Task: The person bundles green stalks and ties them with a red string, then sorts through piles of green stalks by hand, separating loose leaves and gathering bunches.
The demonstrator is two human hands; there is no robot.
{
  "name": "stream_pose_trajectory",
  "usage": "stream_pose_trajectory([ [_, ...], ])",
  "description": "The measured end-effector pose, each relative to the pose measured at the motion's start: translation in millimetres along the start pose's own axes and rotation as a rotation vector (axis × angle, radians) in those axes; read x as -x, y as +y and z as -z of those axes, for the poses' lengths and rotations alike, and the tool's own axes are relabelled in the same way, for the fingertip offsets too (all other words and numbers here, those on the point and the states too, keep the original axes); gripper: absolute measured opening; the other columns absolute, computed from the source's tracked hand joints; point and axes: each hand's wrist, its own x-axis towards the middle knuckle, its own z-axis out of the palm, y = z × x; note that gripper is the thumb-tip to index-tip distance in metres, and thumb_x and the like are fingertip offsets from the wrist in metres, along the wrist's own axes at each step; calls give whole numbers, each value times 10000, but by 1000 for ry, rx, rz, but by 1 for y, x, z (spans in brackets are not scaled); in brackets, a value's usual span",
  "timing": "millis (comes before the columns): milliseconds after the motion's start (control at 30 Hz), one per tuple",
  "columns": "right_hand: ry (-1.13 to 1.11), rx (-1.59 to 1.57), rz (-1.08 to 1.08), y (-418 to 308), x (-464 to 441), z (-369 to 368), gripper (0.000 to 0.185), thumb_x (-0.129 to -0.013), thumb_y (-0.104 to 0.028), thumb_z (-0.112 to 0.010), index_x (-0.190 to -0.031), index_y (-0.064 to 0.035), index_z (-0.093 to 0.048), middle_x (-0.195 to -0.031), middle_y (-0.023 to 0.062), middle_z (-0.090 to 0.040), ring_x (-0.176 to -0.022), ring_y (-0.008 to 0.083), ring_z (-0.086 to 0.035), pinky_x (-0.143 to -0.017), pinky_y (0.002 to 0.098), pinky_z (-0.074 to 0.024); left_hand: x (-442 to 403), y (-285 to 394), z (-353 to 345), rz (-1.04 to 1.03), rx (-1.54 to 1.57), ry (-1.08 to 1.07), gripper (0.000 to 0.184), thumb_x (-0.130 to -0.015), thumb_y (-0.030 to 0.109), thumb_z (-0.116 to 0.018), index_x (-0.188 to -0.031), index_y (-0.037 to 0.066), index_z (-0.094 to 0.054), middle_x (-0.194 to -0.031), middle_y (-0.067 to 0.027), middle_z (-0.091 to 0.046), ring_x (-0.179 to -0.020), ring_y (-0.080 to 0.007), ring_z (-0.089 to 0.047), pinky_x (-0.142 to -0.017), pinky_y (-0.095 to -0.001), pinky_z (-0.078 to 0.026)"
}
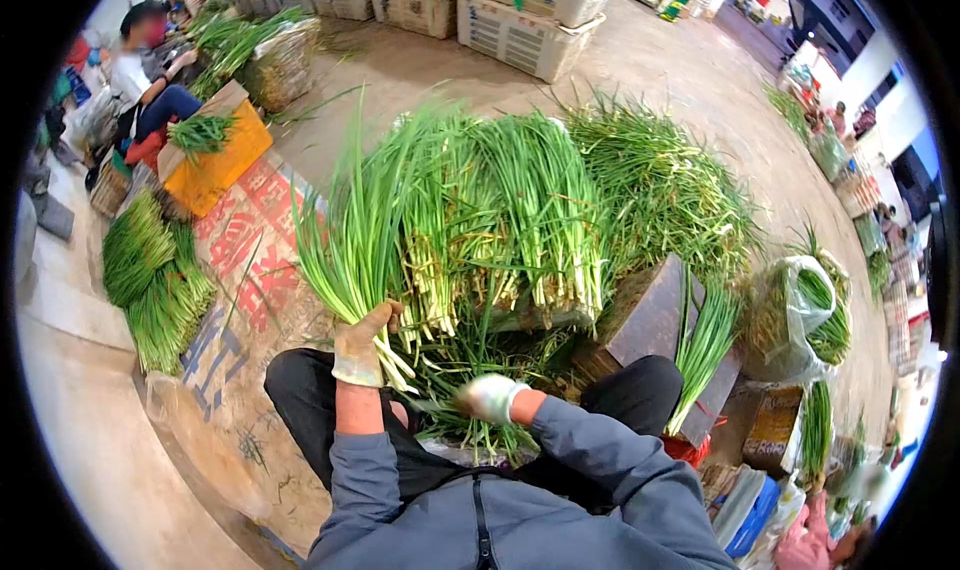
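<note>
My gloved left hand (362, 346) is closed round the lower stalks of a bunch of green leafy stalks (345, 240), whose white ends stick out below the fist. To its right, over the trimmings between my knees, is my gloved right hand (490, 398). It is blurred, and what its fingers do or hold cannot be made out. Beyond both hands lies a large heap of stalks (540, 200), white ends towards me. A looser green pile (660, 180) lies to its right. Loose leaves (480, 355) lie between my legs.
A dark box (640, 315) stands by my right knee, with a bunch (707, 345) beside it. Further right is a plastic bag of greens (795, 310). Tied bundles (150, 270) and an orange crate (220, 160) are left. Crates (525, 40) stand ahead; a person (140, 80) sits upper left.
</note>
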Motion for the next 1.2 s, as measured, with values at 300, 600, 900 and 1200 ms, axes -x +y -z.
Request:
stream_pose_trajectory([
  [300, 831, -89, -456, -26, -78, 141, 971, -810, -438, -771, -1517, -28, -246, -1367, 326, -474, -1220, 451, -532, -970, 465, -501, -24, -30, 12, 123, 15, 578, 142, -868, 67, -732, -970, 5, -655, -880, -118, -700, -541, -155, -578, -454, -296, -484],
  [600, 979, -486, -424, 42, -121, 145, 771, -845, -68, -636, -1523, -7, -275, -1314, 299, -552, -1104, 368, -643, -937, 393, -540, -77, -115, 13, 481, -432, 401, 451, -757, 120, -836, -1099, -91, -630, -1003, -164, -706, -796, -244, -671, -745, -354, -559],
  [900, 852, -93, -558, 88, 43, 151, 404, -920, -272, -566, -1228, -16, -612, -1206, 242, -643, -1098, 371, -645, -916, 416, -539, -84, -118, -63, 166, -144, 225, 225, -779, 11, -775, -987, -37, -701, -800, -125, -720, -543, -188, -636, -477, -321, -521],
  [1200, 1565, -719, -381, 158, 73, 94, 169, -983, -191, -613, -1008, -39, -683, -777, 46, -677, -663, 108, -616, -599, 266, -498, -37, -34, -56, -187, 55, 202, 437, -799, -7, -785, -1195, 16, -601, -974, -125, -736, -666, -135, -663, -480, -250, -498],
])
